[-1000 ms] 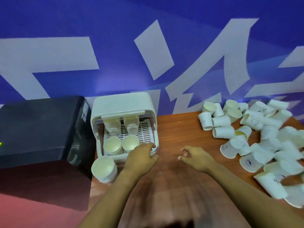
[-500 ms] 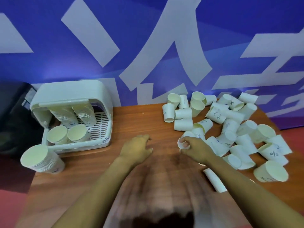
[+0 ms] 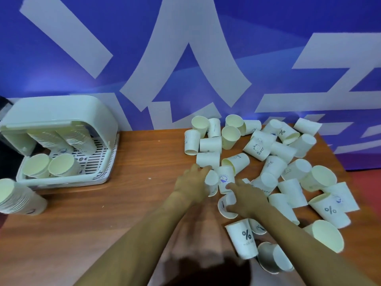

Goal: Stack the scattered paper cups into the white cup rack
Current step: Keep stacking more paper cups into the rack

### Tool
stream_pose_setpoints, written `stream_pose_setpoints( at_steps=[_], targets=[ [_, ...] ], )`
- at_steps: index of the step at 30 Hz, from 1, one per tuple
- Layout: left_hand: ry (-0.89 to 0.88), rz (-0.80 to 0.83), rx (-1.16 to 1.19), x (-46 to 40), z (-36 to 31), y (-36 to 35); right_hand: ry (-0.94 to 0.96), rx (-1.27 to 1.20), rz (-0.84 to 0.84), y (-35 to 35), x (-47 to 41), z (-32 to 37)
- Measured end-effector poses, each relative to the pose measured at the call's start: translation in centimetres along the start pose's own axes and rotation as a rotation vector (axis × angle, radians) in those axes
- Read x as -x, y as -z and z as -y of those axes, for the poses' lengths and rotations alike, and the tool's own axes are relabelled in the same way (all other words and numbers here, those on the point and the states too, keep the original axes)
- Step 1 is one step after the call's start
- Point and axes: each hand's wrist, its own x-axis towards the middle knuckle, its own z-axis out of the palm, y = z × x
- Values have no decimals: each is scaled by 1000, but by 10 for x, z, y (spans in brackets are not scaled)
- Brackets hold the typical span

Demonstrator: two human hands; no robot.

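Many loose white paper cups [image 3: 257, 147] lie scattered over the right half of the wooden table, most on their sides. My left hand [image 3: 191, 182] curls round the left side of one tipped cup [image 3: 212, 179] at the heap's near-left edge. My right hand [image 3: 247, 200] holds another cup [image 3: 225, 206] between thumb and fingers, its index finger touching a cup with a blue logo [image 3: 225, 178]. The white cup rack [image 3: 61, 112] stands at the far left with its lid up and holds several stacks of cups [image 3: 59, 166].
A separate stack of cups [image 3: 18, 200] lies on the table in front of the rack, at the left edge. A blue wall with white shapes [image 3: 185, 58] runs behind the table. Bare wooden tabletop [image 3: 134, 182] lies between rack and heap.
The view has swung right from the rack to the cup heap. Both hands have moved from near the rack to the heap, and each has closed on a cup.
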Motion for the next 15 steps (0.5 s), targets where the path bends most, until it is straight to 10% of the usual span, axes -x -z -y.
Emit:
stream_pose_setpoints(
  at_steps=[15],
  targets=[
    [99,151,-147,-66,-15,-35,1,-18,25,-15,-17,-12]
  ],
)
